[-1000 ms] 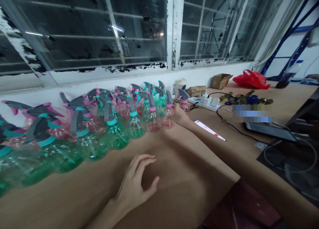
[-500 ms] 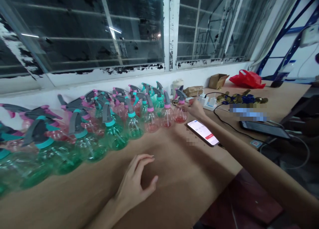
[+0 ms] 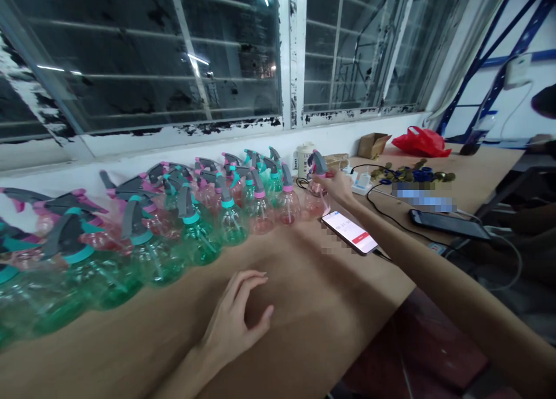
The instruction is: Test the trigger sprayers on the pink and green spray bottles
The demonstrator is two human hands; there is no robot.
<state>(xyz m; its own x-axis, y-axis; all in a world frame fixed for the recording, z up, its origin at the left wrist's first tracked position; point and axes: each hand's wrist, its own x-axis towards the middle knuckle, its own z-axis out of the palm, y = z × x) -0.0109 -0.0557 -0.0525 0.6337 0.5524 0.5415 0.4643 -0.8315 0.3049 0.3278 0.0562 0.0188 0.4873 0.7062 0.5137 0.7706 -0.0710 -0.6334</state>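
Observation:
My right hand [image 3: 336,186] reaches out to the far end of a row of spray bottles, its fingers closed round the upper part of a clear pink spray bottle [image 3: 316,205] just below the grey trigger head [image 3: 319,163]. Blur hides whether that bottle still touches the table. My left hand [image 3: 237,315] hovers low over the bare brown tabletop, fingers curved and thumb apart, holding nothing. Closest to it are a green spray bottle with a turquoise collar [image 3: 200,237] and a smaller green one [image 3: 233,222]. A pink spray bottle [image 3: 287,205] stands left of my right hand.
A lit phone [image 3: 350,232] lies under my right forearm, with a dark tablet-like device [image 3: 449,224] farther right. Cables and a white power strip [image 3: 361,185] sit behind. Farther back are a paper cup [image 3: 305,156], a cardboard box [image 3: 373,145] and a red plastic bag [image 3: 421,141].
My right hand has closed on the end pink spray bottle, and its trigger head has risen slightly and shifted right. My left hand has hardly moved. The view has shifted a little.

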